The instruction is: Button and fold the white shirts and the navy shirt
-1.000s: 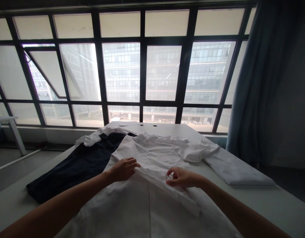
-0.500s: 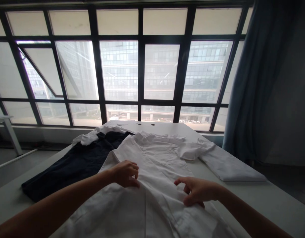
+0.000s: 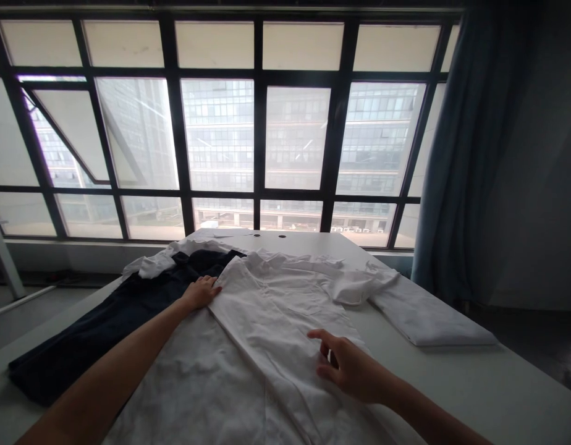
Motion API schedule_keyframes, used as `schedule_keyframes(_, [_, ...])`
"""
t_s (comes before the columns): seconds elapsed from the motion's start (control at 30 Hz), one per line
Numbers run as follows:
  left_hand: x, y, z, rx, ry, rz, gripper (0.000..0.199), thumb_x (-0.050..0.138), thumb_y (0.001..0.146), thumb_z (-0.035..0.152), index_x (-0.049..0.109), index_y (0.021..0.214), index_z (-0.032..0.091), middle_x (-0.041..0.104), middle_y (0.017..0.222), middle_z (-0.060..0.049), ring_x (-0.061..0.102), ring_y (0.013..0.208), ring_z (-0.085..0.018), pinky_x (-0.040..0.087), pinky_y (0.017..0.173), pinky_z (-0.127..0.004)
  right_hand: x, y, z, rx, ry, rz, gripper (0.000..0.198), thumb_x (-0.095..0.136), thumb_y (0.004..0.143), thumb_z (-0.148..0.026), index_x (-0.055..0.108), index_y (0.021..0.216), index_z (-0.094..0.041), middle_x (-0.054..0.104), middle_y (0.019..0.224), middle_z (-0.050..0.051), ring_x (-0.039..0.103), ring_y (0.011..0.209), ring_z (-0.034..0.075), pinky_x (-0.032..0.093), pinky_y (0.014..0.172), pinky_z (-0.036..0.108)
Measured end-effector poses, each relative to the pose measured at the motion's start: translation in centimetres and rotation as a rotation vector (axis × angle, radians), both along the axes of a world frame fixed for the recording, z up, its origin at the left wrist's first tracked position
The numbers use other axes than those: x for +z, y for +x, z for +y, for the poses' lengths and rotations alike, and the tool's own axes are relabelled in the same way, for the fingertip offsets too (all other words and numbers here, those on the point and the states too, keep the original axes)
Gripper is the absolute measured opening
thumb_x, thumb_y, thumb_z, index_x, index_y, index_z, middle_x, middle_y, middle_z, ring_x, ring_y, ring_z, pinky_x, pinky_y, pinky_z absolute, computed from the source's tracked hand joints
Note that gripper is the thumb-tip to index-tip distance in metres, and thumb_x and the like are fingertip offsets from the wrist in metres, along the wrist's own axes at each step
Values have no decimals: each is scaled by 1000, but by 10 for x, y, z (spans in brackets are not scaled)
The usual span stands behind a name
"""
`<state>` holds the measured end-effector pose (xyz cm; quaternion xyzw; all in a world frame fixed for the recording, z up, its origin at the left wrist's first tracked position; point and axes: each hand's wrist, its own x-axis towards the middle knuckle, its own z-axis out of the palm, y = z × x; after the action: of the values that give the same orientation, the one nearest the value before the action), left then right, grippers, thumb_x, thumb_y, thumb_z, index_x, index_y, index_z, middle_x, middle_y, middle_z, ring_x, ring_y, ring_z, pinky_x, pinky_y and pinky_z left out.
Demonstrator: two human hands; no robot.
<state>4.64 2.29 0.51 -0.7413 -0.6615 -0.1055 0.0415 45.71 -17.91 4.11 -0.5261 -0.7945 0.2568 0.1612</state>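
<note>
A long white coat (image 3: 285, 318) is spread on the table in front of me, its front wrinkled and a chest pocket showing. My left hand (image 3: 201, 292) lies flat on the coat's left edge, beside the dark navy garment (image 3: 112, 318), with its fingers stretched out. Over the right part of the coat is my right hand (image 3: 348, 366), its index finger extended and thumb apart, holding nothing. Whether its lower fingers touch the cloth I cannot tell.
The white table (image 3: 466, 383) runs toward large windows (image 3: 218, 133). A folded white garment (image 3: 434, 312) lies at right, and crumpled white cloth (image 3: 156, 262) at far left. A dark curtain (image 3: 466, 173) hangs on the right.
My left hand has moved forward and left, from the coat's middle to its left edge. The coat's left front panel has shifted. My right hand has moved slightly left.
</note>
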Motion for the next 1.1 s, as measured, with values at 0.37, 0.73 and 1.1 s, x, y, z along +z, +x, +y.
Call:
schedule_keyframes(0.37, [22,2,22,151,-26,-264,33,51,93,39,71,101,14,73,105,-10,68,96,-22,48,75,-24,-11,-11,8,-73,4,125,34,56,84,-33,60,115,-20,66,99,5,60,73,16,48,73,29])
schedule_keyframes(0.73, [14,42,28,44,70,-40,43,53,91,40,60,125,13,57,134,-19,49,128,-35,40,102,-46,-3,-23,-14,117,277,-131,49,61,86,-38,60,133,-23,55,138,14,50,127,32,37,108,48])
schedule_keyframes(1.1, [-18,42,59,-178,-120,35,73,22,99,57,26,154,10,14,162,-15,12,150,-29,13,119,-48,-5,-36,-15,724,84,-24,75,53,90,-63,33,153,-29,30,157,13,23,146,31,8,120,53])
